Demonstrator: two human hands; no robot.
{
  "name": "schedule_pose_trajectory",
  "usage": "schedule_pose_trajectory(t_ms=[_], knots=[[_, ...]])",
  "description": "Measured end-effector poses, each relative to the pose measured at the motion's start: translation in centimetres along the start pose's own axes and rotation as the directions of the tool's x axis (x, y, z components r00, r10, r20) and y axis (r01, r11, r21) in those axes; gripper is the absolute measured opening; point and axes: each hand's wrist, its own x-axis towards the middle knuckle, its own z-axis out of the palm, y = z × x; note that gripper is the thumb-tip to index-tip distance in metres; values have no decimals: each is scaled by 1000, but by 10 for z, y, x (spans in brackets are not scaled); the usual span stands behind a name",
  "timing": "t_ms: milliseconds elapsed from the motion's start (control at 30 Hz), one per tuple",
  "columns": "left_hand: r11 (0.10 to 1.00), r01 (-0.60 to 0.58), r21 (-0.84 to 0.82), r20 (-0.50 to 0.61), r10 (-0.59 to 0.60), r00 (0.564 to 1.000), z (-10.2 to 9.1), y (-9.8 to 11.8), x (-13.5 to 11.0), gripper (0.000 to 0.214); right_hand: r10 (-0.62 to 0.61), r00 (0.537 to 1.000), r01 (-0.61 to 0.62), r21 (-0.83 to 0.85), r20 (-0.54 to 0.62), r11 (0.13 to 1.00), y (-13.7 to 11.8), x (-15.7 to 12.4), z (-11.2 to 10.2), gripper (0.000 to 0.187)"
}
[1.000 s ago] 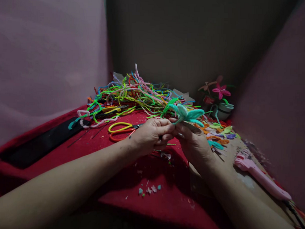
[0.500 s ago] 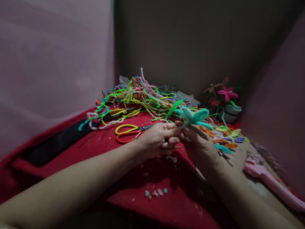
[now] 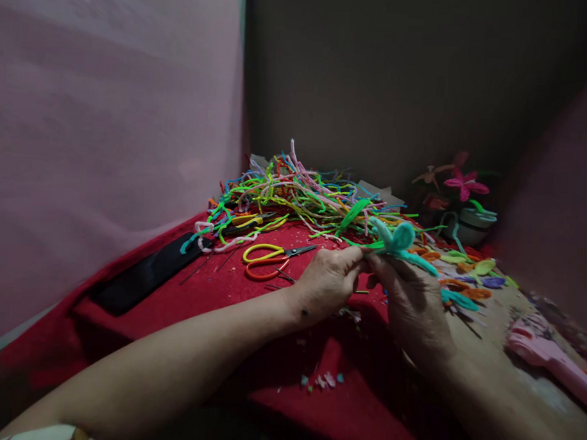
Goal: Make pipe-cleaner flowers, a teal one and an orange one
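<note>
A turquoise pipe-cleaner flower [image 3: 402,238] with looped petals rises above my fingertips in the head view. My right hand [image 3: 418,308] is closed on the flower's base, thumb against the fingers. My left hand [image 3: 327,279] is closed too, its fingertips pinching the base and meeting the right thumb. What lies between the fingertips is mostly hidden. Left of my left hand lies a pair of scissors [image 3: 263,260] with one yellow and one red handle, on the red cloth [image 3: 214,281]. A green looped leaf shape [image 3: 354,216] stands just behind the hands.
A heap of coloured pipe cleaners [image 3: 299,194] lies at the back, with yellow-handled pliers [image 3: 248,221] before it. A black flat case [image 3: 147,272] rests at left. Finished petals [image 3: 484,268], a pink glue gun [image 3: 548,357] and a small pot [image 3: 476,225] with flowers are at right.
The flower has tilted and turned in my fingers, its petals now leaning right. My left hand has rolled over, its back more in view. The whole scene has shifted right as the camera turned.
</note>
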Motion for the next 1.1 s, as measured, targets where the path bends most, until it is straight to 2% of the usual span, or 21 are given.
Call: schedule_pose_trajectory(t_ms=[67,167,233,400,567,667,733,767,800,867,933,967,1033,1100], knots=[[964,123,-237,67,-110,992,-2,5,2,21,-15,999,16,-13,34,1000,1,1,0,20],[807,318,-497,206,-246,947,-3,9,4,25,-64,994,69,-55,88,996,1,3,-2,26],[699,383,-604,275,-268,923,-4,8,5,25,-72,991,79,-55,110,995,2,4,-3,29],[448,480,-755,407,-254,877,-5,6,4,22,21,992,-28,51,121,998,4,6,-5,29],[279,527,-803,505,-153,850,-6,3,3,13,45,985,-69,144,164,987,2,7,-5,29],[200,575,-793,573,-77,816,-8,1,4,9,84,970,-144,259,229,955,7,9,-5,27],[222,601,-768,603,-64,795,-8,1,5,13,115,961,-194,320,250,927,11,9,-5,24],[275,598,-753,601,-85,795,-8,1,5,15,131,961,-208,324,243,923,14,10,-6,23],[368,582,-725,581,-127,804,-7,1,5,19,148,963,-216,315,224,924,16,10,-6,22],[653,469,-595,441,-222,870,-4,2,3,22,186,969,-226,269,166,936,20,9,-7,18],[919,257,-300,199,-203,959,0,2,0,20,199,975,-216,217,101,952,22,7,-7,15],[982,148,-118,98,-137,986,1,1,-1,17,195,978,-207,201,75,957,22,6,-7,16],[983,-13,182,16,10,1000,4,-1,-5,16,187,982,-190,178,36,965,20,3,-6,17],[942,-87,323,27,82,996,5,-3,-7,21,181,984,-180,142,8,973,18,2,-6,18]])
